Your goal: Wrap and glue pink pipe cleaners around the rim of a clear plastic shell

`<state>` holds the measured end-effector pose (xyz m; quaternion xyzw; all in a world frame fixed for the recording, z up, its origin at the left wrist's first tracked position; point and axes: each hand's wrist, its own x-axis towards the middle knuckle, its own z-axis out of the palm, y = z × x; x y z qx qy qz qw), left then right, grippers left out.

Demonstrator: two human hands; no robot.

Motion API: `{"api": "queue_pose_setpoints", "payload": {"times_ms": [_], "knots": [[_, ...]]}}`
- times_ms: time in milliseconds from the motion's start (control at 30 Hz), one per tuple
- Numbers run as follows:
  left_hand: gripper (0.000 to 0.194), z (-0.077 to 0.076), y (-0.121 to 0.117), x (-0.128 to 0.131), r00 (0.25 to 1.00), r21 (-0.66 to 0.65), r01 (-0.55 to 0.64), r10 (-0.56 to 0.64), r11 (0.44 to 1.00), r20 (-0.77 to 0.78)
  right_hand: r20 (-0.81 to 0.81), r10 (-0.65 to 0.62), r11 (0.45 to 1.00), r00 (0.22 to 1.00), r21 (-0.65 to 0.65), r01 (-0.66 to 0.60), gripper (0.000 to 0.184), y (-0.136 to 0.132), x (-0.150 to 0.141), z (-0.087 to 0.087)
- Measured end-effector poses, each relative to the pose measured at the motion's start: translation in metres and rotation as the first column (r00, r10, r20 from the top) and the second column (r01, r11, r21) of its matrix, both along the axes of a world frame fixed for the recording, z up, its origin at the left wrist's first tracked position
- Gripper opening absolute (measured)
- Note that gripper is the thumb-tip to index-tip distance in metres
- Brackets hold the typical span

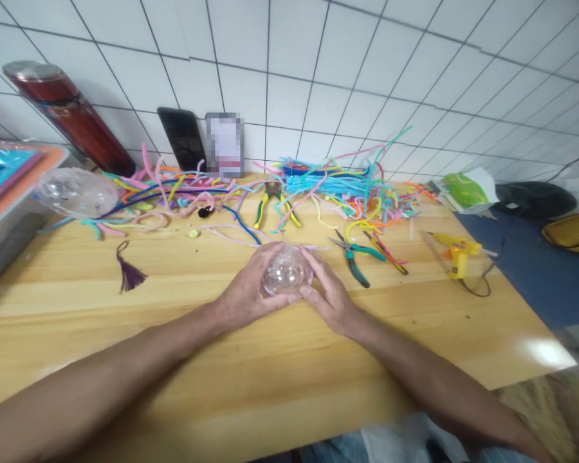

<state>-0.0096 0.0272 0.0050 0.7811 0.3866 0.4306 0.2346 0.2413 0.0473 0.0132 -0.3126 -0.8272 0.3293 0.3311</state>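
Between both hands, over the middle of the wooden table (183, 360), is a clear round plastic ball (285, 271) with a pale pinkish-lilac strip round its lower edge. My left hand (245, 290) curls round its left side, thumb along the near edge. From the right, my right hand (332, 297) holds it with fingers on the far side and thumb in front. The two thumb tips nearly meet. Whether the ball rests on the table cannot be made out. Beyond the hands lie a thin lilac strip and a blue pipe cleaner (244, 224).
Colourful pipe cleaners (328, 183) are heaped along the wall, with yellow-green pliers (263, 209) among them. Teal pliers (353, 257) and a yellow glue gun (458, 252) lie right. At left are a purple tassel (130, 273), another clear ball (77, 193) and a red flask (77, 122).
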Motion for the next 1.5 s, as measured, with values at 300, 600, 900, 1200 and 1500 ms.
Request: {"api": "queue_pose_setpoints", "payload": {"times_ms": [300,600,900,1200,1500], "knots": [[0.089,-0.003,0.003,0.002,0.999,-0.02,0.007,-0.006,1.0,0.048,-0.014,0.022,0.999,1.0,-0.028,-0.023,0.073,0.003,0.002,-0.01],[0.09,0.002,0.004,0.002,0.999,-0.038,0.019,-0.017,0.999,0.045,-0.018,0.021,0.999,1.0,-0.03,-0.021,0.074,0.005,0.005,-0.008],[0.087,0.002,0.001,0.003,0.999,-0.049,0.005,-0.004,0.999,0.038,-0.208,-0.124,0.992,0.97,0.003,0.128,0.028,0.006,0.013,0.014],[0.091,0.003,0.0,0.006,0.998,-0.062,0.017,-0.013,0.998,0.067,-0.418,-0.379,0.925,0.825,-0.165,0.342,0.024,0.015,0.027,0.06],[0.106,0.007,-0.003,-0.004,0.993,0.06,-0.106,0.102,0.993,0.067,-0.377,-0.516,0.823,0.769,-0.469,0.321,0.027,0.011,0.03,0.084]]}}
